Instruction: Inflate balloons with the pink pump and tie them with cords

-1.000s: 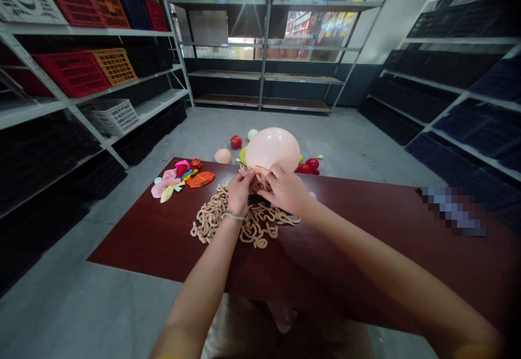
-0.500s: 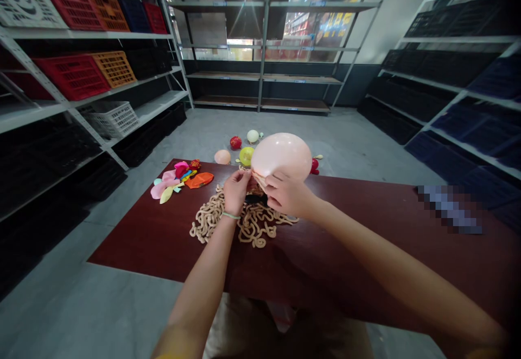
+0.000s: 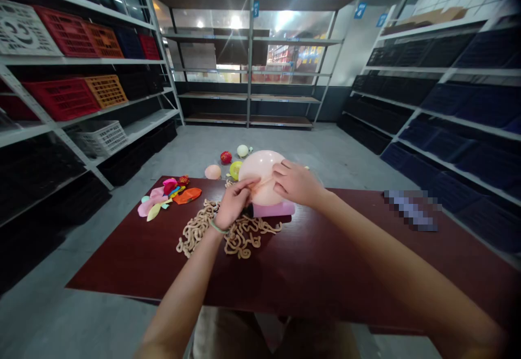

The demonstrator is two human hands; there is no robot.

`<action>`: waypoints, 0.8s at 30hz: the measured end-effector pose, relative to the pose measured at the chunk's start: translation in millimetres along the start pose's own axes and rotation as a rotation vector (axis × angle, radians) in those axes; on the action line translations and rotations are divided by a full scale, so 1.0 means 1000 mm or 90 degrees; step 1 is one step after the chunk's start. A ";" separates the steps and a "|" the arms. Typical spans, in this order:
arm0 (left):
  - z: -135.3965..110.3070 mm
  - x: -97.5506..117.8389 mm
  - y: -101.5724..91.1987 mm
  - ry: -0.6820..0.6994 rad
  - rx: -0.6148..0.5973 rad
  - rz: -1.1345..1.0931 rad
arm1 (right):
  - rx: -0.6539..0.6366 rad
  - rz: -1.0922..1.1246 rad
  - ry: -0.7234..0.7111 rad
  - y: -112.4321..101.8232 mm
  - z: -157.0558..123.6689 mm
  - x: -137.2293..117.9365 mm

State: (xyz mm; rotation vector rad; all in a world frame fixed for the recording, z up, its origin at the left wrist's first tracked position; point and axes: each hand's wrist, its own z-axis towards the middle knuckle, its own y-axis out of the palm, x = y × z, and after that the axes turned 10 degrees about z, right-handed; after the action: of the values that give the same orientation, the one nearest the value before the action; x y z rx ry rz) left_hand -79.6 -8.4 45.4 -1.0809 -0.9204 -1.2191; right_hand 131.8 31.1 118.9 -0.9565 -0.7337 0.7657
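Between my hands is an inflated pale pink balloon [image 3: 258, 165], its neck stretched sideways toward my right hand. My left hand [image 3: 233, 203] is closed, thumb and fingers pinching the balloon near its neck. With bent fingers, my right hand [image 3: 299, 184] grips the drawn-out neck; its fingertips are partly hidden. Just below the balloon lies a pink cylinder with a black end [image 3: 273, 209], possibly a balloon pump. A heap of beige cord-like strands [image 3: 199, 226] spreads on the table under my left hand and forearm.
Limp coloured balloons [image 3: 165, 196] lie on the dark red table [image 3: 130, 261] at left. Beyond its far edge, small inflated balloons [image 3: 212, 172] rest on the floor. A blurred-out object [image 3: 413, 210] is at right. Shelves with crates [image 3: 65, 98] flank both sides.
My right hand has drawn the balloon's neck to the right and the balloon has turned. The pink cylinder now shows below it. The view has tilted up.
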 end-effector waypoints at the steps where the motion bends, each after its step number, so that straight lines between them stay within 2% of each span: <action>1: -0.001 0.004 0.003 -0.019 -0.036 -0.004 | -0.001 -0.028 -0.010 -0.004 0.000 0.002; 4: -0.001 0.010 0.015 -0.051 -0.081 -0.004 | 0.011 -0.078 -0.037 -0.012 0.001 0.002; 8: -0.003 0.014 0.028 -0.107 -0.032 -0.076 | 0.035 -0.064 -0.041 -0.015 0.001 -0.002; 10: -0.006 0.017 0.030 -0.139 -0.023 -0.150 | 0.046 -0.009 -0.018 -0.014 -0.001 -0.001; 13: -0.009 0.022 0.030 -0.160 -0.053 -0.203 | 0.072 0.131 0.013 -0.014 -0.004 0.001; 18: -0.011 0.029 0.027 -0.108 -0.114 -0.144 | 0.123 0.308 0.026 -0.021 -0.005 0.007; 21: -0.010 0.033 0.027 -0.067 -0.145 -0.064 | 0.098 0.336 0.035 -0.028 -0.006 0.009; 24: -0.009 0.036 0.027 -0.017 -0.154 0.033 | 0.066 0.337 0.082 -0.035 -0.008 0.009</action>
State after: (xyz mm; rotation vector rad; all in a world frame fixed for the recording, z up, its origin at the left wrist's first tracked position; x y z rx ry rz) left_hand -47.7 -25.4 74.0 -1.3076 -0.7736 -1.2998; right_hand 151.3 22.2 149.4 -1.1077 -0.3210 1.1785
